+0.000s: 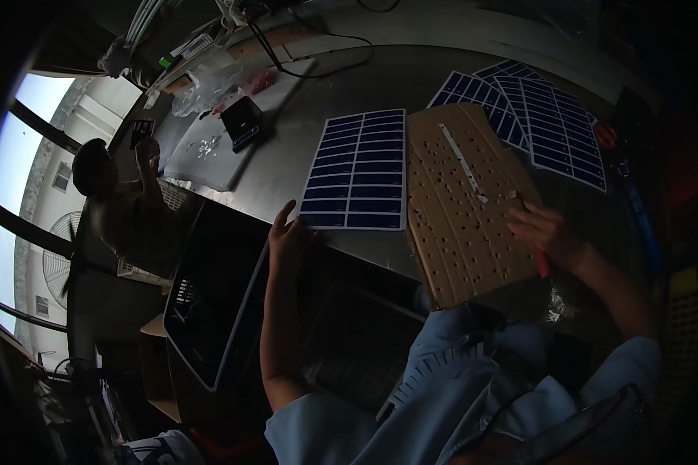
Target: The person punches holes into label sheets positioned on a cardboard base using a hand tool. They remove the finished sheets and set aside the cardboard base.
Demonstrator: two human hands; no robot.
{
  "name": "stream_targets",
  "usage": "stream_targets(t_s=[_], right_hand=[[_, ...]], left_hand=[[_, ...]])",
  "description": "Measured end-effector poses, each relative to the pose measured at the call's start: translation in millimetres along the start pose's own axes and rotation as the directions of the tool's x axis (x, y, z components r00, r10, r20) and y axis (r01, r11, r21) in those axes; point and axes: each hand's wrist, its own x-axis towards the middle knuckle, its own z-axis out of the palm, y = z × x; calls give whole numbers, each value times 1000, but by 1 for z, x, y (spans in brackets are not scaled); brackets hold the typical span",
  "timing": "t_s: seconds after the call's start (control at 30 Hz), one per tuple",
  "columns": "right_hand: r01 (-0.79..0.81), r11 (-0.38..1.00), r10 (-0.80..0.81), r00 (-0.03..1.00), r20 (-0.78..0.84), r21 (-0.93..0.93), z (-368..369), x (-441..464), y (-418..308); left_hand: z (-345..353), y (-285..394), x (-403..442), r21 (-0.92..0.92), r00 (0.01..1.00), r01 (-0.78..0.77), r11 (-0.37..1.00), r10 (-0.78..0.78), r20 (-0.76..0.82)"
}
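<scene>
A sheet of dark blue labels lies on the metal table near its front edge. My left hand is at the sheet's lower left corner, its fingers apart; whether it touches the paper is hard to see. In my right hand is a red-handled tool, its thin end pointing toward the cardboard; its exact kind is unclear. Under that hand, a piece of brown cardboard full of small holes reaches over the table edge toward my lap. A narrow white strip lies on the cardboard.
More blue label sheets overlap at the back right, beside red-handled scissors. A black box stands on a pale sheet at the left. A dark bin is below the table edge. Another person works at the far left.
</scene>
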Motion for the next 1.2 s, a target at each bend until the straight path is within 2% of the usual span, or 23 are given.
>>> stream_targets(t_s=[0.07, 0.17, 0.23, 0.27, 0.33, 0.37, 0.47, 0.53, 0.63, 0.7, 0.77, 0.8, 0.87, 0.9, 0.97, 1.1, 1.17, 1.2], right_hand=[[2, 1000, -2, 1000, -10, -12, 1, 0, 1], [29, 999, -30, 1000, -6, -32, 4, -1, 2], [33, 999, -32, 999, 11, -41, 2, 0, 2], [43, 998, -42, 999, 26, -50, 0, 0, 1], [43, 998, -41, 999, 28, -56, 6, 1, -1], [66, 996, -64, 998, 24, -55, 8, 4, -5], [33, 999, -33, 999, 19, -21, 4, 15, -20], [33, 999, -33, 999, 13, -30, 1, 18, -22], [32, 999, -33, 999, -22, -40, 5, 16, -21], [22, 999, -24, 998, -55, -42, 7, 17, -22], [30, 997, -34, 998, -54, -73, 7, 18, -23], [26, 997, -30, 998, -56, -69, 7, 17, -24], [18, 989, -35, 992, -122, -145, 5, 18, -27], [17, 989, -35, 992, -122, -145, 4, 19, -27], [26, 991, -43, 992, -118, -135, 1, 19, -27], [12, 993, -26, 993, -113, -121, -12, 7, -15], [-101, 985, 79, 986, -149, -142, -8, -8, -5], [-95, 985, 74, 986, -148, -142, -8, -11, -4]], left_hand=[[5, 4, -4, 7, 1000, -3, 1000, 3, -23], [1, 3, -3, 38, 999, -4, 999, 3, 34], [-2, -6, 3, -158, 994, -5, 987, 22, 108], [16, 1, -5, -157, 992, 5, 988, 16, 128], [50, 10, -24, -367, 998, -31, 930, 48, 38], [52, 7, -29, -290, 989, -27, 957, 69, 134], [76, -5, -46, -360, 955, 68, 931, 43, 293], [92, -12, -62, -308, 945, 114, 944, -7, 327], [105, -11, -94, -145, 928, 104, 984, -44, 371], [106, -8, -110, -90, 938, 88, 992, -52, 342], [99, -14, -116, -48, 920, -34, 998, 50, 388], [98, -14, -118, -43, 920, -32, 999, 46, 389], [93, -10, -119, -61, 894, 72, 996, -37, 446], [92, -9, -119, -61, 894, 73, 995, -38, 446], [92, -10, -116, -102, 913, 178, 979, -126, 388], [93, -14, -117, -139, 904, 194, 971, -122, 409], [99, -10, -122, -69, 890, 175, 982, -128, 438], [102, -8, -125, -73, 892, 174, 982, -126, 434]])
